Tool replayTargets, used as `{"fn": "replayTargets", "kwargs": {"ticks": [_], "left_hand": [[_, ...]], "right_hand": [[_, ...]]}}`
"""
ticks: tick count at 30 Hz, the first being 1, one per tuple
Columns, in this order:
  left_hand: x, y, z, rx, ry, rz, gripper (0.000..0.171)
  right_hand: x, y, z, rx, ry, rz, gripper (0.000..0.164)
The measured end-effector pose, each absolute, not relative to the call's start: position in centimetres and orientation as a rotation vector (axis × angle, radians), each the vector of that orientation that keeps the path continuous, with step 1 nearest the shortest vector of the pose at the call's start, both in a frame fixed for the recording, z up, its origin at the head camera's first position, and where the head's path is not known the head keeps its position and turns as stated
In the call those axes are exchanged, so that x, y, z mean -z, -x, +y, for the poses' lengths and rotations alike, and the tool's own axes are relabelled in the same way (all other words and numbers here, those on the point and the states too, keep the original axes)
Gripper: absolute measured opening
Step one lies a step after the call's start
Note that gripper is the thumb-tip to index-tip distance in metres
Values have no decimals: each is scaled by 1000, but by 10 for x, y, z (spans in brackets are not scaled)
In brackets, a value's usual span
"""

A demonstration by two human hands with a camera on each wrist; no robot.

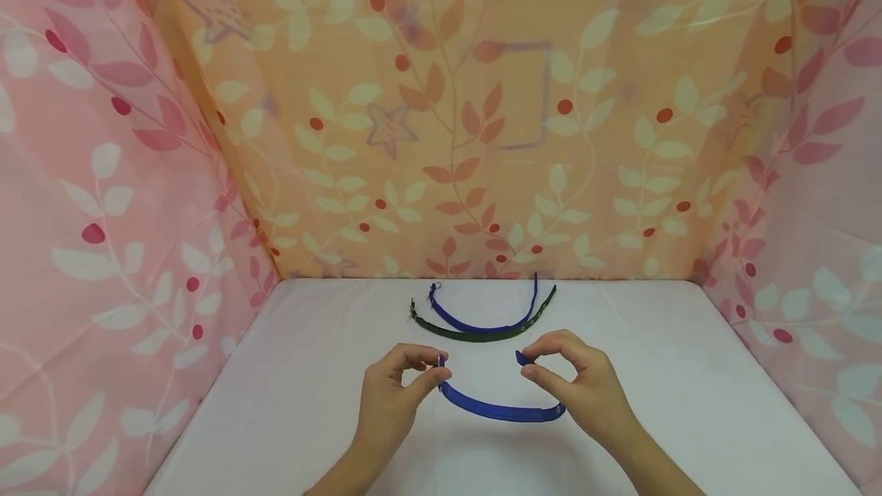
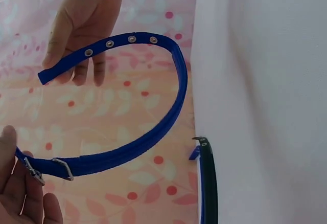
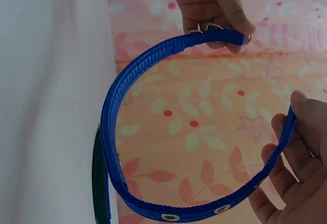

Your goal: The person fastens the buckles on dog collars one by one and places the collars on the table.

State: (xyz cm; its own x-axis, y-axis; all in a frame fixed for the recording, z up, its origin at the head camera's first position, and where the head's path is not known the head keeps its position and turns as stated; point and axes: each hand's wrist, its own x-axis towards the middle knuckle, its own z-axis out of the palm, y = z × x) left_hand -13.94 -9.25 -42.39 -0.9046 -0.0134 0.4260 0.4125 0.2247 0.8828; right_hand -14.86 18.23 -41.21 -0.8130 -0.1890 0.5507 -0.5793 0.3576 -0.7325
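A blue pet collar (image 1: 503, 410) with metal eyelets hangs in a curve between my two hands, above the white table. My left hand (image 1: 396, 393) pinches its buckle end between thumb and fingers; the metal buckle (image 2: 34, 171) and a loop beside it show in the left wrist view. With thumb and index finger my right hand (image 1: 586, 377) pinches the plain strap tip (image 1: 521, 357). Several eyelets (image 2: 109, 44) run along the strap near that tip. The two ends stand apart, facing each other.
Beyond my hands, a dark green collar (image 1: 475, 337) and another blue collar (image 1: 455, 320) lie curved together on the white table (image 1: 310, 343). Patterned cloth (image 1: 441, 197) walls in the back and both sides.
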Motion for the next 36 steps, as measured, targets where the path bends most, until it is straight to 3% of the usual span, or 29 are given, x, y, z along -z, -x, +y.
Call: {"fn": "replayTargets", "kwargs": {"ticks": [12,23,36], "left_hand": [[426,138,-92,1771,570,-2248,24],[433,133,-83,1750,762,-2203,20],[433,131,-81,1769,722,-2380,20]], "right_hand": [[427,146,162,-1381,-881,-2173,26],[430,139,143,-1274,-1054,-1918,41],[438,139,141,-1194,-1076,-1922,38]]}}
